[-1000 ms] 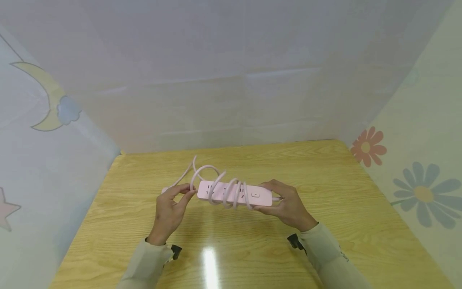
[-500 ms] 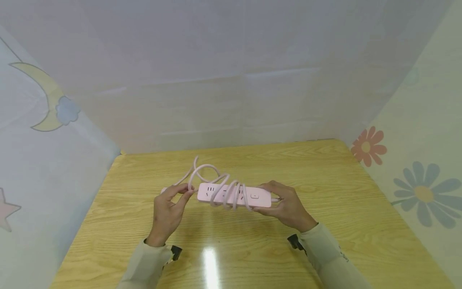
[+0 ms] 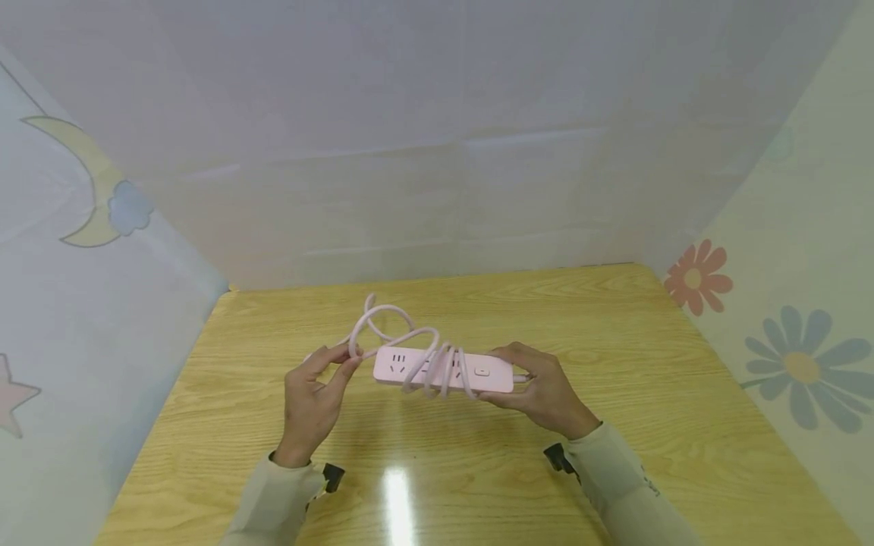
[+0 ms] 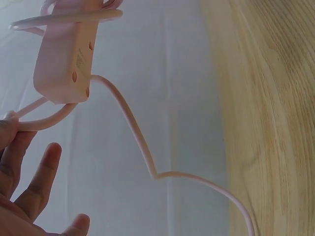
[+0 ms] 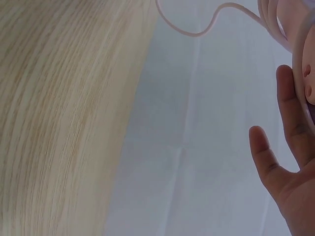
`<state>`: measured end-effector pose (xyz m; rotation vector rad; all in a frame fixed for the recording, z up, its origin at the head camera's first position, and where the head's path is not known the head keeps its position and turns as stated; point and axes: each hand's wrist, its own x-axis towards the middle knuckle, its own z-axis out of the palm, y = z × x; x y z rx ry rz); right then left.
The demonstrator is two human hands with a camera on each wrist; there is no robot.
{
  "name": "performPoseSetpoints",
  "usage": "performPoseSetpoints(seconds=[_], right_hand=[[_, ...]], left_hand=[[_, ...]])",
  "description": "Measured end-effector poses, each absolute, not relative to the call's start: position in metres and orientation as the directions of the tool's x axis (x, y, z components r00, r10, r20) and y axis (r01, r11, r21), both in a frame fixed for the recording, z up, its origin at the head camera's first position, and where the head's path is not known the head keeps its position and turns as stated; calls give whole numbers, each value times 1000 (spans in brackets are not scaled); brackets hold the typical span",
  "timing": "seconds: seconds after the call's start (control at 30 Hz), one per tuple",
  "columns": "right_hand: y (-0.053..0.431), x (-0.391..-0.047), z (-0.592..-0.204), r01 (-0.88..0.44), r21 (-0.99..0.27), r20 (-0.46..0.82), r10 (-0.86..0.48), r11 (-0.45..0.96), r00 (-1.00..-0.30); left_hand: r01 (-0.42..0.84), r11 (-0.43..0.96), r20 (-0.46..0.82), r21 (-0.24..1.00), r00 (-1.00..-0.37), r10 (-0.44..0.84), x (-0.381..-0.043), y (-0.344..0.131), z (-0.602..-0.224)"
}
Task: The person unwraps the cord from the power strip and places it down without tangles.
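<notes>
A pink power strip [image 3: 485,371] with several sockets and a switch is held up above the table in the head view. My right hand [image 3: 546,387] grips its switch end, where the cord comes out. Several turns of the pink cord [image 3: 447,371] wrap round the middle of the strip. Left of the socket end, my left hand [image 3: 314,398] pinches a loop of the cord between thumb and forefinger. In the left wrist view the cord [image 4: 130,118] also hangs down behind the strip [image 4: 64,59] toward the table.
The wooden table [image 3: 437,462] spreads beneath both hands. A pale sheet [image 3: 410,212] rises along its back edge. Printed walls flank it, with a moon [image 3: 89,174] on the left and flowers [image 3: 802,367] on the right.
My left hand has drawn slightly left with its cord loop. The leftmost turn on the strip has loosened and slid right, baring more of the end socket. My right hand stays in place.
</notes>
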<state>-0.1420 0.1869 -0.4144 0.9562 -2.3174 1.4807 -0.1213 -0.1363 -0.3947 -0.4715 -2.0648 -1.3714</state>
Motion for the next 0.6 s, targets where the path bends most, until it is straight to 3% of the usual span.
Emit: performPoseSetpoints(seconds=[0.6], right_hand=[[188, -145, -424, -656, -700, 533, -403, 282, -744]], left_hand=[[635, 315, 678, 706, -733, -43, -116, -134, -392]])
